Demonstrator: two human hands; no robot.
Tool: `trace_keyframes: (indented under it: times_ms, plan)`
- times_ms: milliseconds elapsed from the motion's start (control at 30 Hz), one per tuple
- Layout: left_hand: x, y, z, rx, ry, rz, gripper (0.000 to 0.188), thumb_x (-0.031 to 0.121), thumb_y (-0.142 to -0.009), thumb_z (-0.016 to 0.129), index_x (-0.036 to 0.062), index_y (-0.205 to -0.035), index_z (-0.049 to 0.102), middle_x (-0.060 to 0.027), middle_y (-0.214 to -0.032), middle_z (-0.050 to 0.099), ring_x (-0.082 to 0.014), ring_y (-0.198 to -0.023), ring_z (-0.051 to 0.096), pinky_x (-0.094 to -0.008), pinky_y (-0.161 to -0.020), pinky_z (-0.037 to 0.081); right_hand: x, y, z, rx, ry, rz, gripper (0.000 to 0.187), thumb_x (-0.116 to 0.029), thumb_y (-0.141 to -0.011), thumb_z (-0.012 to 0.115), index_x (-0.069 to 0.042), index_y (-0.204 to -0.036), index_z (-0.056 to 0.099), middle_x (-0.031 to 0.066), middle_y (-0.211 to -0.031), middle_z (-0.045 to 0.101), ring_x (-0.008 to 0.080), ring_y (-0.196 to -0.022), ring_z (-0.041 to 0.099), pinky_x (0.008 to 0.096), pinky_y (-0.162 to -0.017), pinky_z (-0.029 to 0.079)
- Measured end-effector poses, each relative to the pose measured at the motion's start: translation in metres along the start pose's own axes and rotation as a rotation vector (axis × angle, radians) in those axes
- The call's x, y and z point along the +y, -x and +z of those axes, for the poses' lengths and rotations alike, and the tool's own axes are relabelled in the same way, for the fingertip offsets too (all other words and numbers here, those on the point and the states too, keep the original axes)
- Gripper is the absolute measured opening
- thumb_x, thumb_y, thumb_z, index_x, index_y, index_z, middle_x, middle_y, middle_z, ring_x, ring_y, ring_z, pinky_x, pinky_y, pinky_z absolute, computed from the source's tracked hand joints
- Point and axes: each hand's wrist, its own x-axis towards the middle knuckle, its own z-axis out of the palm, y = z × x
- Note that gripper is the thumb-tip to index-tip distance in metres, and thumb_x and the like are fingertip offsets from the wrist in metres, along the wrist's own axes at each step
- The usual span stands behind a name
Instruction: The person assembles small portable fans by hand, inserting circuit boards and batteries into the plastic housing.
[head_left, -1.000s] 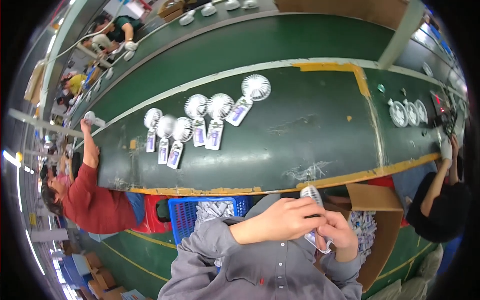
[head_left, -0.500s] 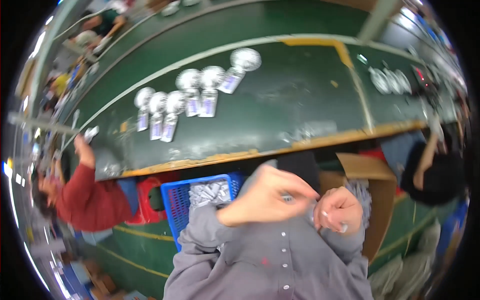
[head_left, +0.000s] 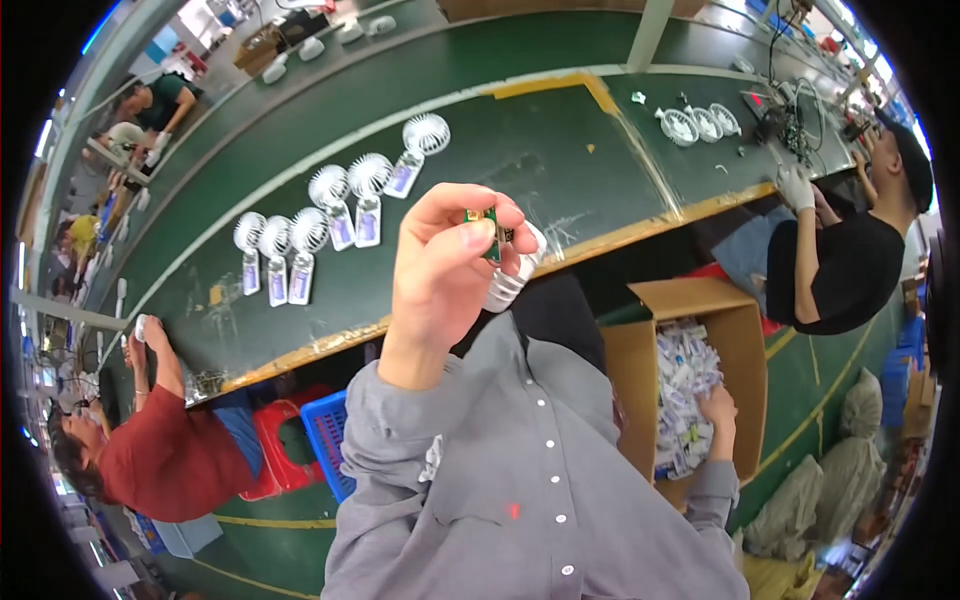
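Observation:
My left hand (head_left: 440,265) is raised over the bench's near edge, closed, pinching a small green circuit board (head_left: 490,232) between thumb and fingers. Behind those fingers shows a white ribbed fan cage (head_left: 510,285); whether it is joined to the board is hidden. Down at the right, my right hand (head_left: 717,408) reaches into a cardboard box (head_left: 745,375), touching a heap of small silvery-white packs (head_left: 682,385). Its fingertips are partly hidden by the heap, so I cannot tell whether they grip one.
Several white handheld fans (head_left: 303,255) lie on the green bench (head_left: 520,140). More fan cages (head_left: 705,124) lie at the far right. A blue basket (head_left: 325,435) stands beside my left arm. Co-workers sit left, in a red top (head_left: 180,440), and right, in a black top (head_left: 850,265).
My hands were close together before my chest. The left has risen toward the bench, showing the circuit board; the right has gone down into the box. The whole view has shifted.

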Motion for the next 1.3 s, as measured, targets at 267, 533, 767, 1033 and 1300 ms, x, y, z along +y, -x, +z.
trace_keyframes:
  times_ms: [267, 533, 767, 1033, 1300]
  plan:
    - [-0.027, -0.024, 0.035, -0.01, 0.205, -0.115, 0.026, 0.011, -0.093, 0.054, 0.0092, -0.118, 0.058, -0.006, -0.105, 0.062, -0.0204, -0.09, 0.063, -0.0268, -0.068, 0.051, -0.323, 0.016, -0.057, -0.276, -1.597, -0.719, 0.056, -0.038, -0.098, 0.044, 0.0, -0.14, 0.04, 0.0146, -0.141, 0.046, 0.0263, -0.132, 0.042, 0.0401, -0.109, 0.031]
    - [-0.032, -0.107, 0.029, 0.247, -0.372, -0.004, 0.037, 0.01, -0.091, 0.063, -0.004, -0.123, 0.05, -0.0125, -0.113, 0.061, -0.0211, -0.098, 0.064, -0.0286, -0.082, 0.054, -0.408, 0.012, -0.073, -0.909, -1.998, -0.899, 0.054, -0.036, -0.101, 0.039, 0.005, -0.137, 0.04, 0.0142, -0.132, 0.053, 0.024, -0.124, 0.051, 0.0385, -0.106, 0.038]
    - [-0.016, -0.148, -0.03, 0.134, -0.946, -0.132, 0.032, 0.015, -0.086, 0.069, -0.0032, -0.112, 0.063, -0.0113, -0.104, 0.068, -0.0182, -0.094, 0.066, -0.0287, -0.082, 0.054, -0.42, -0.023, -0.087, -1.169, -2.215, -0.863, 0.061, -0.042, -0.101, 0.029, 0.002, -0.143, 0.032, 0.0263, -0.134, 0.049, 0.0502, -0.118, 0.051, 0.059, -0.101, 0.04]
    - [-0.03, -0.171, -0.098, 0.161, -0.942, -0.242, 0.031, 0.014, -0.086, 0.069, -0.0004, -0.114, 0.064, -0.0098, -0.106, 0.068, -0.0163, -0.096, 0.065, -0.0298, -0.083, 0.053, -0.42, -0.099, -0.09, -1.08, -2.313, -0.628, 0.068, -0.053, -0.1, 0.025, 0.0, -0.142, 0.034, 0.0271, -0.127, 0.054, 0.0483, -0.103, 0.059, 0.0591, -0.095, 0.044]
    - [0.021, -0.176, -0.25, 0.067, -2.278, -0.181, 0.085, 0.04, -0.071, 0.076, 0.0066, -0.141, 0.041, -0.0199, -0.139, 0.046, -0.0363, -0.125, 0.047, -0.0425, -0.102, 0.04, -0.387, -0.189, -0.129, -0.243, -1.743, -0.335, 0.061, -0.048, -0.102, 0.027, -0.002, -0.14, 0.036, 0.0175, -0.136, 0.049, 0.0314, -0.117, 0.053, 0.0547, -0.095, 0.046]
